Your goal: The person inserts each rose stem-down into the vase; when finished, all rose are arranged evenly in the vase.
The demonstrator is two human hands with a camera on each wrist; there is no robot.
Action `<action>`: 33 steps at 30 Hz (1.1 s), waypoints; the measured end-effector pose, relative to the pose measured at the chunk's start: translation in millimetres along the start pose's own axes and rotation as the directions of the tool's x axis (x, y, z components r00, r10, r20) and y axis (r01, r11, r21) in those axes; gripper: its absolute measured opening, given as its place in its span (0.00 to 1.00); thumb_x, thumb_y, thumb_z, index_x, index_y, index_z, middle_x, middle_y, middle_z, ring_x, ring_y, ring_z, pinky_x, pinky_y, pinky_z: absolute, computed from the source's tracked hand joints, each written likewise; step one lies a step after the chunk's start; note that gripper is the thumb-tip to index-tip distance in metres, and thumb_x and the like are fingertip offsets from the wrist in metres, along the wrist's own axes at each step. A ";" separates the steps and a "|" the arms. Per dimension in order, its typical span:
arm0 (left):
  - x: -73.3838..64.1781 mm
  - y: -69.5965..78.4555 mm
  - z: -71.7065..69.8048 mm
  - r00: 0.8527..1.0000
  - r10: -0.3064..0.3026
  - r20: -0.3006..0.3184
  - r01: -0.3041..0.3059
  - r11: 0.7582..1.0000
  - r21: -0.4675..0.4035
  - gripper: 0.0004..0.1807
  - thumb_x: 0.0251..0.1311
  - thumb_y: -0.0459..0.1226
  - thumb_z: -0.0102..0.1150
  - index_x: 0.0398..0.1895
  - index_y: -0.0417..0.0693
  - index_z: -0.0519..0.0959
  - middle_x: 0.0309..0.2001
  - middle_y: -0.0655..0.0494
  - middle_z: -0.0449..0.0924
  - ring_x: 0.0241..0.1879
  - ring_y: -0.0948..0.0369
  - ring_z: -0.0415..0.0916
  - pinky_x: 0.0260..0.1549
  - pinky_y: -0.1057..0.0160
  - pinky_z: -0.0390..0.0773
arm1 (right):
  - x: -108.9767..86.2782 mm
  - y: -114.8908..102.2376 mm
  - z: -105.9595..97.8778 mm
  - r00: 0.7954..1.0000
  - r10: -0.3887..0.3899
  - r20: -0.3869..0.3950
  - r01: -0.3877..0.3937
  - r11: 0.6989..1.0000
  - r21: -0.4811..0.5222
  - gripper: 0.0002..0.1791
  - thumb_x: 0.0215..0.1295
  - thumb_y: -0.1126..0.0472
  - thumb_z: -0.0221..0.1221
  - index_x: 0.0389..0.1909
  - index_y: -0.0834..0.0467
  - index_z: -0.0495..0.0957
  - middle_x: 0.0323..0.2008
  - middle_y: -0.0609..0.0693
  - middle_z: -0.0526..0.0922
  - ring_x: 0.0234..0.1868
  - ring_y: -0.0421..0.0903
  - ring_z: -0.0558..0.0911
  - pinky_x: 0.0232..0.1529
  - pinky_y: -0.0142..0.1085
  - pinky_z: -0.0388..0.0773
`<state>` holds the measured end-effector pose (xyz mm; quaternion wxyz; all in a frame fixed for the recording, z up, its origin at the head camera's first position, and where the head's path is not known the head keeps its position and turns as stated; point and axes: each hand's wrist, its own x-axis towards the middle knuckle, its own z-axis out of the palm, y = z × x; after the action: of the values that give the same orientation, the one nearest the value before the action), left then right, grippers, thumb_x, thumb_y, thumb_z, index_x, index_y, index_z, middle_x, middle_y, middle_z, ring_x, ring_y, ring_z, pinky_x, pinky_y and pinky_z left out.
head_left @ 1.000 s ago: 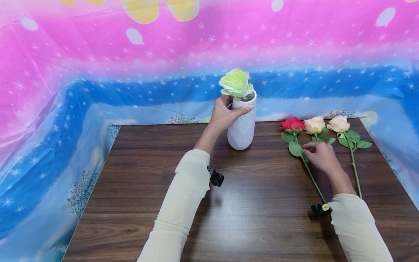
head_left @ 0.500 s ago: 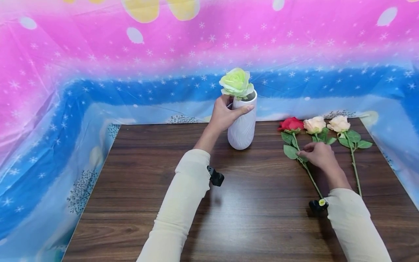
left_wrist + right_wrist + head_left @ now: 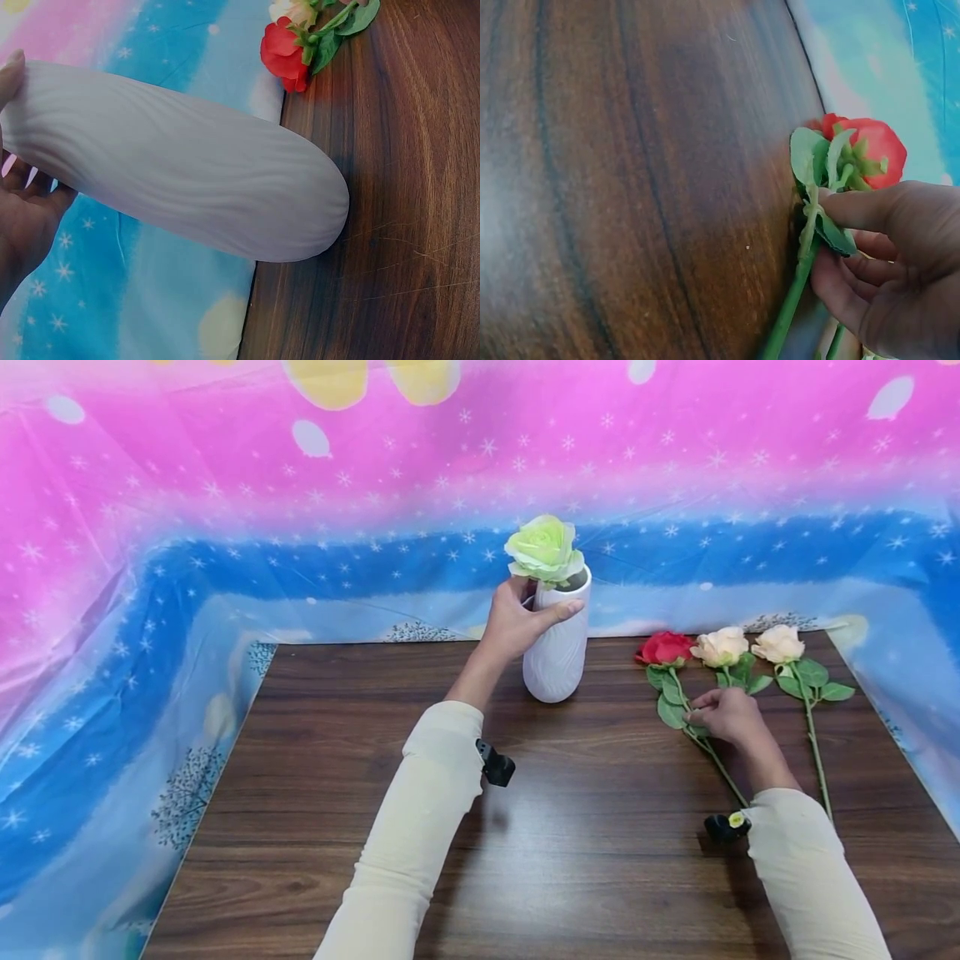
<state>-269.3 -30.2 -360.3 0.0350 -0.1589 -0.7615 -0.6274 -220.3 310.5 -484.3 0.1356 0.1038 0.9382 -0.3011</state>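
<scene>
A white vase [image 3: 557,652] with a wavy relief stands upright near the back of the table. A pale green rose [image 3: 542,550] leans out of its mouth. My left hand [image 3: 517,620] grips the vase near its rim, thumb across the front; some of its fingers are hidden behind. To the right, my right hand [image 3: 727,714] pinches the stem of a red rose [image 3: 666,648] by its leaves. In the right wrist view, thumb and fingers close on that stem [image 3: 799,277]. The red bloom [image 3: 877,154] points toward the table's back edge.
Two cream roses lie right of the red one: a nearer cream rose [image 3: 722,647], partly behind my right hand, and a farther cream rose [image 3: 780,645]. The brown wooden table [image 3: 360,777] ends at a pink and blue snowflake cloth [image 3: 375,552].
The red rose and my right hand have shifted slightly left, and the rose's leaves have turned a little. My left hand and the vase stay in place.
</scene>
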 end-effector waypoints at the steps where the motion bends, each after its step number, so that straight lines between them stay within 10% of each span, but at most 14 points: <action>1: 0.3 -0.2 -0.1 1.000 0.002 0.001 -0.002 1.000 -0.001 0.32 0.58 0.40 0.74 0.64 0.44 0.72 0.59 0.44 0.81 0.61 0.52 0.80 0.62 0.53 0.80 | -0.4 -0.1 -0.7 1.000 0.006 0.015 -0.006 1.000 0.012 0.23 0.67 0.54 0.65 0.52 0.69 0.80 0.37 0.59 0.86 0.40 0.54 0.80 0.34 0.36 0.75; 11: 0.8 -0.7 0.2 1.000 0.003 0.000 -0.003 1.000 -0.012 0.32 0.58 0.39 0.74 0.64 0.43 0.73 0.59 0.44 0.81 0.61 0.52 0.81 0.62 0.55 0.80 | -2.8 4.8 -6.0 0.983 -0.033 0.179 0.006 0.988 0.152 0.25 0.70 0.55 0.62 0.57 0.71 0.75 0.44 0.55 0.82 0.40 0.40 0.80 0.41 0.36 0.84; 33: 2.3 0.7 -0.3 1.000 -0.003 -0.003 0.003 1.000 -0.002 0.31 0.57 0.40 0.75 0.63 0.44 0.75 0.58 0.46 0.83 0.58 0.53 0.82 0.58 0.58 0.83 | -4.4 -9.8 -3.1 0.996 -0.069 -0.049 0.082 0.941 0.329 0.23 0.72 0.55 0.62 0.60 0.65 0.74 0.30 0.29 0.79 0.32 0.30 0.79 0.35 0.29 0.81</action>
<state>-271.3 -30.0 -359.1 0.0350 -0.1569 -0.7610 -0.6285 -219.5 304.1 -475.2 0.0873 0.0946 0.8800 -0.4572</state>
